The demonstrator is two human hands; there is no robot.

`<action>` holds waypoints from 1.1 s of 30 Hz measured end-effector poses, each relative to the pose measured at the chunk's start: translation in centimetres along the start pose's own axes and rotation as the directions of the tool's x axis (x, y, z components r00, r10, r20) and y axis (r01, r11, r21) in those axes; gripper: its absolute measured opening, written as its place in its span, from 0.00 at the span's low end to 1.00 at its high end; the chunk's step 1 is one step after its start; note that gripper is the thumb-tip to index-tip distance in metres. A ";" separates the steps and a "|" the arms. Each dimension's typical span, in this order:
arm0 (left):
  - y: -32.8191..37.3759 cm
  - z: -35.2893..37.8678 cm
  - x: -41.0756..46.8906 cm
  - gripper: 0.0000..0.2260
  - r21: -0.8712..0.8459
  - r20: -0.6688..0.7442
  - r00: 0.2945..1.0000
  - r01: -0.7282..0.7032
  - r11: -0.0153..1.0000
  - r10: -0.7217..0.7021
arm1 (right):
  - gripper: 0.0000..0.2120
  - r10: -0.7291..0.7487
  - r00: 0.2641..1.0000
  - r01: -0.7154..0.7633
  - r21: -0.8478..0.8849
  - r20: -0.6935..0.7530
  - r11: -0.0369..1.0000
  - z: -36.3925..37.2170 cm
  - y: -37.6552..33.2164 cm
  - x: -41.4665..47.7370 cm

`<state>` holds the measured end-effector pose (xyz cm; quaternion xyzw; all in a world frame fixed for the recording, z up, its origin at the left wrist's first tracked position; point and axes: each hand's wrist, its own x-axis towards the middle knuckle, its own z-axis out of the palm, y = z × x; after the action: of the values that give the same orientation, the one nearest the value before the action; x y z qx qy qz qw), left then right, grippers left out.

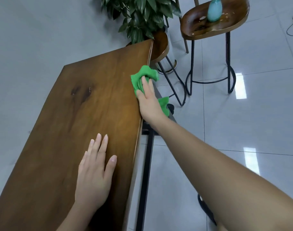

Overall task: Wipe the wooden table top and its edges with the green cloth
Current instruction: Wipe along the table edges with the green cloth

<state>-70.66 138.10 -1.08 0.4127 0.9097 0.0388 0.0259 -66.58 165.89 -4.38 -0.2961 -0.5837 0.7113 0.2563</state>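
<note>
A long wooden table top [72,117] runs from the near left to the far middle. My right hand [149,104] presses the bunched green cloth [142,77] against the table's right edge, past its middle. Part of the cloth hangs down below my palm, over the side. My left hand [95,172] lies flat on the table top near me, fingers spread, holding nothing.
Two wooden stools stand past the table's right side, one [214,22] carrying a pale blue vase [214,9], the other [160,47] tucked by the far corner. A leafy plant [139,15] stands beyond the far end. Black table legs [145,172] show below the edge. Grey tiled floor surrounds everything.
</note>
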 end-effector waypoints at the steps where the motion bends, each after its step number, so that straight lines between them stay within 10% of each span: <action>1: 0.0 0.0 -0.7 0.33 0.004 0.000 1.000 -0.001 1.000 0.001 | 0.28 0.000 1.000 0.000 0.032 0.006 1.000 0.7 0.7 -2.3; 12: -0.1 -0.2 -1.8 0.30 0.017 0.008 0.999 -0.031 0.999 0.031 | 0.30 -0.034 0.999 0.035 0.188 -0.010 0.982 7.9 5.9 -23.2; 33: 0.2 -0.4 -1.4 0.39 -0.009 0.004 1.000 -0.016 1.000 0.016 | 0.36 0.043 0.999 -0.043 0.018 -0.019 0.999 1.8 0.9 -5.5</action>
<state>-69.63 137.13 -0.64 0.4198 0.9061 0.0423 0.0296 -64.09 160.55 -4.31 -0.3135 -0.5684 0.7187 0.2492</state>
